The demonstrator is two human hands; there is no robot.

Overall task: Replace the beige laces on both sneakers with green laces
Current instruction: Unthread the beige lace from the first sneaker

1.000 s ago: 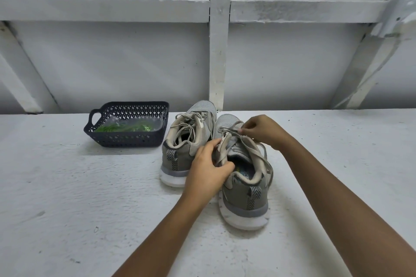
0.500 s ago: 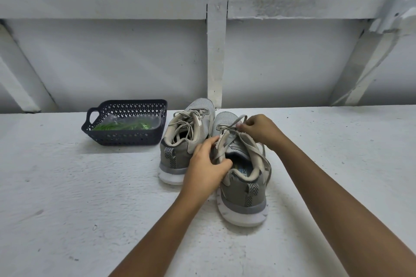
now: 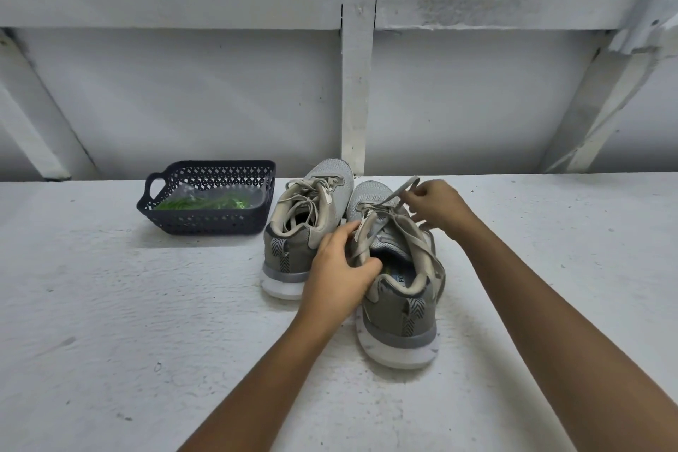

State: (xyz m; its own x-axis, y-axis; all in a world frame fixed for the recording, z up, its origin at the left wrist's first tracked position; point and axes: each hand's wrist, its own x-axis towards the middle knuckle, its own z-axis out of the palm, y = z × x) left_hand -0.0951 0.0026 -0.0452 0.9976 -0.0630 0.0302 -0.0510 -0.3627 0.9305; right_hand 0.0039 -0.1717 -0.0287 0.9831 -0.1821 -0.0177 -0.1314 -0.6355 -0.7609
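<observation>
On a white bench (image 3: 110,323), the left hand (image 3: 339,268) grips the collar of the nearer sneaker (image 3: 400,308), as it did a second ago. The right hand (image 3: 438,207), which was down on the knot, now pinches a beige lace (image 3: 398,193) and has drawn it taut toward one o'clock. The bow seems to be coming undone, so unlacing is only beginning: the second sneaker (image 3: 304,231) is still laced beige, and the green laces (image 3: 198,202) lie bagged in the dark basket (image 3: 205,222) at ten o'clock.
</observation>
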